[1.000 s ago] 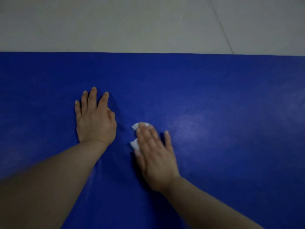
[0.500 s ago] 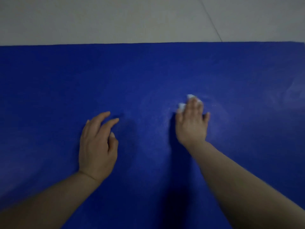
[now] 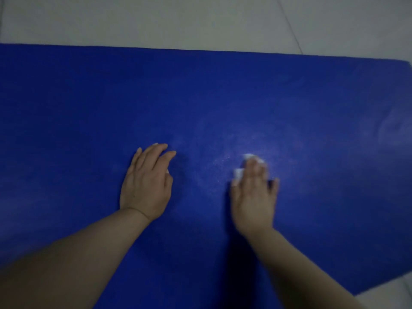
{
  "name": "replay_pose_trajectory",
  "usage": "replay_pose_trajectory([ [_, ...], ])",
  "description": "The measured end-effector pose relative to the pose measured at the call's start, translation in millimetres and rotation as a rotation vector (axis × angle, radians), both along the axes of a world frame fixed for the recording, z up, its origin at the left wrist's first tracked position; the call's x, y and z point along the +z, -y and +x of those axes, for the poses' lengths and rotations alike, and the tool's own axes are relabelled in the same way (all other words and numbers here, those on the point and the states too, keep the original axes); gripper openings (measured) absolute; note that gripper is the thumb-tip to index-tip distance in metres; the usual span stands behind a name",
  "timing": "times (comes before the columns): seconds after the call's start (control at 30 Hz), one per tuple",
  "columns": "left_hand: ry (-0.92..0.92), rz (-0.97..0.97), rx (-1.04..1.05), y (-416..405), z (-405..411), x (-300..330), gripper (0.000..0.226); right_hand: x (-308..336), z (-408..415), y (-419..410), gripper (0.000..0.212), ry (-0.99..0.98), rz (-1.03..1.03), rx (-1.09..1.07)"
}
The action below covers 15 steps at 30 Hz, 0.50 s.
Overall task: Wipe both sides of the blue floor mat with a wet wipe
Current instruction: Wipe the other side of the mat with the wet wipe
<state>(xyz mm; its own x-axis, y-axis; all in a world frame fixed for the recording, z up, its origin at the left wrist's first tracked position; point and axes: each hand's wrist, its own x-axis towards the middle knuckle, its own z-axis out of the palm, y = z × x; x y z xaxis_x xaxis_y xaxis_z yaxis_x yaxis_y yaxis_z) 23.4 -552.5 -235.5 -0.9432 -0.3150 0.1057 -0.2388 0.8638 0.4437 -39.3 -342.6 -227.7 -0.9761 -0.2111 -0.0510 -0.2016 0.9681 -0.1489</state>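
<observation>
The blue floor mat [image 3: 223, 97] lies flat on the floor and fills most of the view. My right hand [image 3: 253, 197] presses a crumpled white wet wipe [image 3: 239, 172] onto the mat with flat fingers; only the wipe's edges peek out past the fingertips and at the hand's left side. My left hand [image 3: 147, 181] rests palm down on the mat to the left, fingers slightly bent and spread. A faint damp sheen shows on the mat around the wipe.
Pale grey tiled floor [image 3: 200, 21] runs beyond the mat's far edge, with a tile seam at the upper right. The mat's right edge and a bit of floor [image 3: 390, 295] show at the lower right corner.
My right hand has swept the wipe from beside my left hand out to the right across the mat. My left hand lifted, shifted and set down again. The view has turned right.
</observation>
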Motion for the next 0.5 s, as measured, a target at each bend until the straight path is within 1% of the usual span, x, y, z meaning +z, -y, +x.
replay_pose_trajectory([
  [0.1,0.026,-0.005,-0.003,2,-1,0,0.052,4,47,45,0.056,0.072,-0.024,0.487],
  [0.13,0.028,-0.007,0.000,2,-2,0,0.052,6,48,46,0.056,0.075,-0.008,0.584],
  [0.17,0.027,-0.010,0.002,2,-2,0,0.052,7,38,38,0.055,0.068,0.001,0.601],
  [0.2,0.027,-0.010,0.002,2,-2,-1,0.052,6,24,24,0.054,0.053,0.007,0.526],
  [0.23,0.027,-0.006,0.003,2,-2,-1,0.051,4,8,5,0.054,0.039,0.018,0.386],
  [0.3,0.029,-0.002,0.008,2,-2,-1,0.051,0,-25,-31,0.065,0.047,0.040,0.057],
  [0.33,0.030,-0.002,0.009,2,-2,-1,0.050,-1,-34,-40,0.070,0.069,0.057,-0.042],
  [0.37,0.032,-0.004,0.010,1,-2,-1,0.050,-3,-34,-38,0.072,0.060,0.058,-0.096],
  [0.4,0.035,-0.009,0.011,1,-2,-1,0.050,-2,-27,-25,0.070,0.035,0.046,-0.104],
  [0.43,0.043,-0.016,0.007,1,-2,-1,0.050,-2,-12,-6,0.066,0.008,0.028,-0.056],
  [0.47,0.053,-0.020,0.003,1,-2,0,0.050,2,7,16,0.062,0.003,-0.012,0.034],
  [0.5,0.064,-0.023,0.000,1,-3,0,0.049,3,28,36,0.059,0.029,-0.044,0.175],
])
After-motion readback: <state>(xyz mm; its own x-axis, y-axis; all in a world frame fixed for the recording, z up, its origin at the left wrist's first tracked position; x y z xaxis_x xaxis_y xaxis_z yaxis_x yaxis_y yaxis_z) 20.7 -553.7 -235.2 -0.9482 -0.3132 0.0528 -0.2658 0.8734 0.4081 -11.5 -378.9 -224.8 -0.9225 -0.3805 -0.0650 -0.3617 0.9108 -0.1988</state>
